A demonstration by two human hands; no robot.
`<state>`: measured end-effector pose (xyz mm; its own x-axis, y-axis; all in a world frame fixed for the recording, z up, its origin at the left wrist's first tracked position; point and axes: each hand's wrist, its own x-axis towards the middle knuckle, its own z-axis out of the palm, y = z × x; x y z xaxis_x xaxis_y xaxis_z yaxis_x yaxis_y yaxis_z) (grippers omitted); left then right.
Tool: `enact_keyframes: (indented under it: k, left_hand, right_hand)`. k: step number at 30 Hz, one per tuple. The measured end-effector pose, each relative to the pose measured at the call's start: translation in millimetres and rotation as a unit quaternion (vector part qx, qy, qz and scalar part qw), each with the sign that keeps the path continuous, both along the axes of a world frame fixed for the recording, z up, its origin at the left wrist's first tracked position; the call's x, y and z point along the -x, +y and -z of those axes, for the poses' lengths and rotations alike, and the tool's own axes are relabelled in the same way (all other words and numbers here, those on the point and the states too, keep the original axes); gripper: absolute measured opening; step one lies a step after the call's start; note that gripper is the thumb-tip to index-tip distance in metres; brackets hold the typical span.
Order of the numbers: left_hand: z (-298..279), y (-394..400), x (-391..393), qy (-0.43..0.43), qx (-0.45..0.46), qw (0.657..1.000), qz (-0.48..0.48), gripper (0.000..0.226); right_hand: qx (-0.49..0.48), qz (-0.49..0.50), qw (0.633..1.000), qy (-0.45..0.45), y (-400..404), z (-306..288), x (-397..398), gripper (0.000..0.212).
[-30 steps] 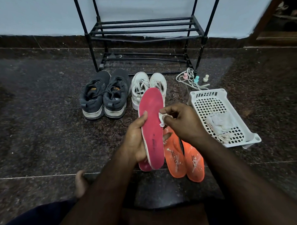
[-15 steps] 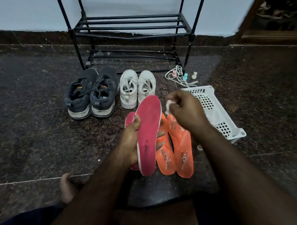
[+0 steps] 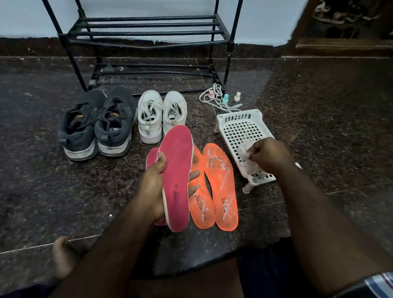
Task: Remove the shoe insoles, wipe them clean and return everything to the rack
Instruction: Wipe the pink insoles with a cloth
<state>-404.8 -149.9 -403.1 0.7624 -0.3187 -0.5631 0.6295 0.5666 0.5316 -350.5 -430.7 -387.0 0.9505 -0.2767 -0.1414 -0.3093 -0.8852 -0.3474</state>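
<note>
The left hand grips a pink insole, thumb on its top face and fingers curled behind it, with a second pink insole just behind the thumb. Right of that hand two orange insoles lie on the floor. The right hand pinches a white wipe over the white basket, beyond the orange pair.

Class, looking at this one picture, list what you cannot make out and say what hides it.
- Second pink insole, head view: mostly behind the left hand and held pink insole.
- Wipe: partly covered by the right hand.
- Print on orange insoles: too small.
- Rack: top cut off.
</note>
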Motion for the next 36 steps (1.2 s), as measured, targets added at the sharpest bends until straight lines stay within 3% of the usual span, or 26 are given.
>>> enact_keyframes:
  k: [3,6,13,15,17,18,21,25,28,30,33,36]
  left_hand:
    - [1,-1,0,-0.003,-0.001,1.000,0.004,0.069]
    - [2,0,-1,0.003,0.002,1.000,0.003,0.069]
    - [4,-1,0,0.001,-0.008,1.000,-0.001,0.067]
    - [4,-1,0,0.005,-0.006,1.000,-0.003,0.067]
    - [2,0,0,0.004,-0.004,1.000,-0.003,0.067]
    - [2,0,0,0.002,-0.004,1.000,-0.003,0.066]
    - [2,0,0,0.000,-0.009,1.000,0.000,0.067]
    - [0,0,0,0.003,-0.007,1.000,0.000,0.067]
    - [-1,1,1,-0.003,-0.009,1.000,-0.006,0.066]
    - [-2,2,1,-0.006,-0.012,1.000,-0.007,0.065]
    - [-4,1,1,0.002,-0.009,1.000,-0.003,0.066]
    - [-7,0,1,0.015,-0.002,1.000,0.008,0.070]
  right_hand:
    - [0.027,0.048,0.997,-0.058,-14,5,-9,0.022]
    - [0.022,0.015,1.000,-0.012,-14,14,-14,0.036]
    - [0.059,0.018,0.998,-0.017,-12,25,-14,0.018]
    - [0.022,0.051,0.997,-0.056,-11,18,-17,0.020]
    - [-0.080,0.115,0.985,-0.105,-13,7,-20,0.020]
    - [-0.171,0.156,0.964,-0.133,-14,2,-20,0.017]
    - [-0.442,0.241,0.849,-0.159,-12,-13,-15,0.006]
    - [-0.560,0.210,0.791,-0.126,-3,-24,-10,0.020]
    - [-0.634,0.204,0.740,-0.097,6,-29,-9,0.012]
    - [-0.629,0.172,0.754,-0.081,15,-32,-7,0.007]
    - [-0.564,0.092,0.816,-0.091,38,-41,-4,0.022]
    - [-0.510,-0.011,0.850,-0.131,75,-43,2,0.029]
